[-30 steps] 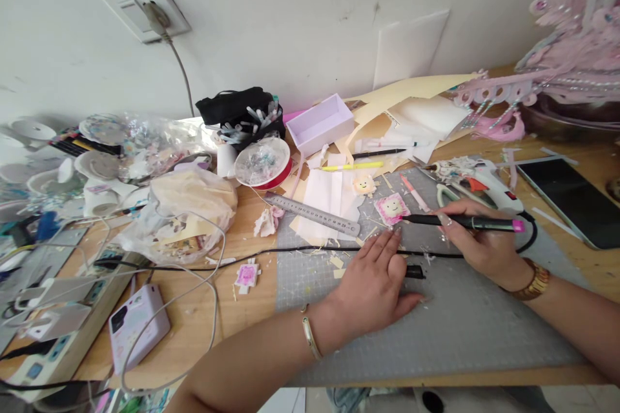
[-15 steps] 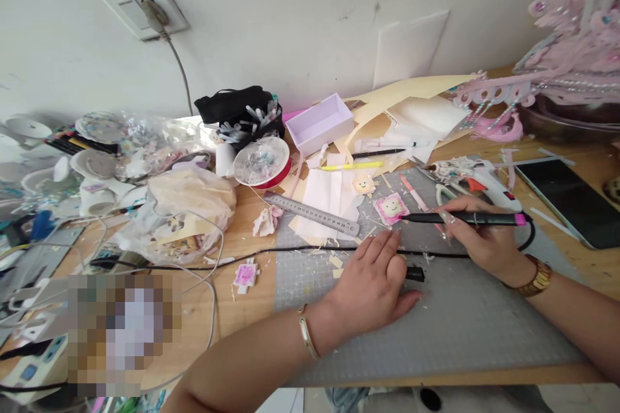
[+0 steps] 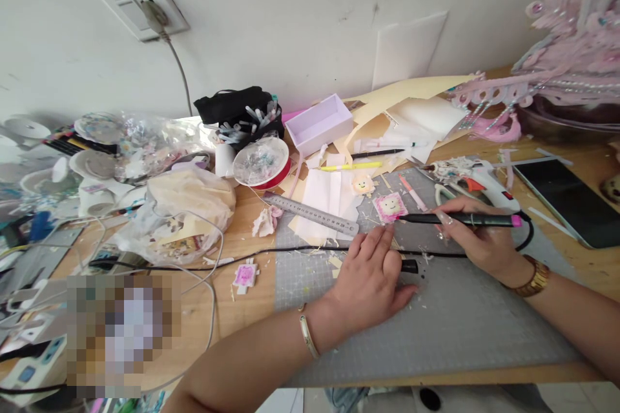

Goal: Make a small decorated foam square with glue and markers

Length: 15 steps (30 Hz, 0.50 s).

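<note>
"As the left hand [image 3: 371, 274] is edging closer to the smiling square [image 3: 390, 208], what else is shifting in the head camera's view?"

"Very little: compared with half a second ago, its fingertips are sitting nearer the square's lower edge, and a black cap-like piece [image 3: 409, 266], poking out beside the thumb, is moving slightly with the hand. The square itself is staying put, lying face up on the gray cutting mat [image 3: 450, 335]."

"And what is that meaning for the work?"

"Probably a steadier piece. The pink border is already showing on all sides, so the coloring appears to be well along, though whether color is being added at this instant is too fine to tell."

"How are the hands working?"

"Apart from each other. The right hand [image 3: 484, 242] is pinching a black marker [image 3: 460, 220] between thumb and fingers, holding it nearly level, its tip meeting the square's lower right corner. The left is lying palm down, fingers close together and reaching forward, thumb standing away; a black cable [image 3: 295, 248] is running beneath it. Whether it is gripping the cap-like piece or merely covering it, one cannot tell, nor whether its fingertips are actually pressing the square."
</note>
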Motion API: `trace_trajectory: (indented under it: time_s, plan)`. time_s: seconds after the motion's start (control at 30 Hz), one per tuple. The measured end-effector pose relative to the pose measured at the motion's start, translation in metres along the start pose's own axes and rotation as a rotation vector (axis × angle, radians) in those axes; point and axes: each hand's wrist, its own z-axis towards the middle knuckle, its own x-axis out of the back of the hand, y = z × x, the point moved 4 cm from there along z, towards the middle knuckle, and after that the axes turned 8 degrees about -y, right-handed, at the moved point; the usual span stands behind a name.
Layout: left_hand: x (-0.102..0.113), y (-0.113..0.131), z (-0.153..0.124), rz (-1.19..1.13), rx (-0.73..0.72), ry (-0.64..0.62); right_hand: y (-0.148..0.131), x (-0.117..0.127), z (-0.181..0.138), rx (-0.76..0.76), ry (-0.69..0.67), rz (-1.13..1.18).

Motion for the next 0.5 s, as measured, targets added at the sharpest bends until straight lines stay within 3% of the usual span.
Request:
trace_trajectory:
  time_s: [0.1,0.23,0.4,0.5]
  plan:
    - [0.0000,-0.0009,0.0002,0.012,0.008,0.002,0.0006,0.0005,0.0011,-0.016,0.020,0.003]
    - [-0.0006,-0.0012,0.0006,0.006,0.018,-0.027,0.0002,0.0050,0.0018,-0.020,0.146,0.004]
    - [-0.0015,-0.0011,0.0012,-0.008,0.018,-0.030,-0.0016,-0.0005,0.0031,0.004,0.006,0.007]
    - [-0.0023,-0.0017,0.0016,-0.030,0.023,-0.048,-0.0006,0.0044,0.0036,-0.020,0.097,-0.021]
